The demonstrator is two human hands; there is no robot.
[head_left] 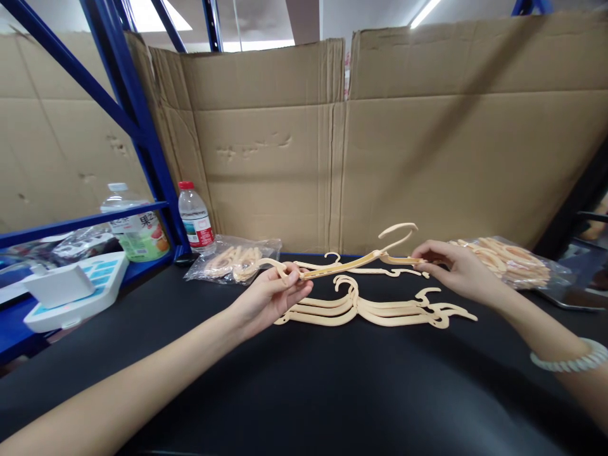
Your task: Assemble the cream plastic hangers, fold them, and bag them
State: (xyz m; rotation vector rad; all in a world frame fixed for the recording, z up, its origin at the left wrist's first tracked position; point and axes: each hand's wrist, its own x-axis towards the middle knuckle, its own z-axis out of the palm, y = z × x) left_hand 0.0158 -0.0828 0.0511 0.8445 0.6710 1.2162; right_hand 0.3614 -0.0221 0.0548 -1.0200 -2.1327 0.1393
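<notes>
A cream plastic folding hanger (pixel 342 265) is held up over the black table, its arms spread and its hook tilted up to the right. My left hand (pixel 270 297) pinches the left arm's end, where a curved tip sticks out past the fingers. At the right arm's end, my right hand (pixel 453 269) is closed on the same hanger, its fingertips partly hidden. Below it lie several like hangers (pixel 394 320), stacked with their hooks together. Another spread hanger (pixel 365 271) lies behind the held one, partly covered by it.
Clear bags of hanger parts lie at left (pixel 232 263) and right (pixel 510 263). A red-capped bottle (pixel 194 215) and a larger labelled bottle (pixel 135 225) stand left by the blue rack frame (pixel 137 139). A white power strip (pixel 80 291) lies far left. Cardboard (pixel 266 158) walls the back.
</notes>
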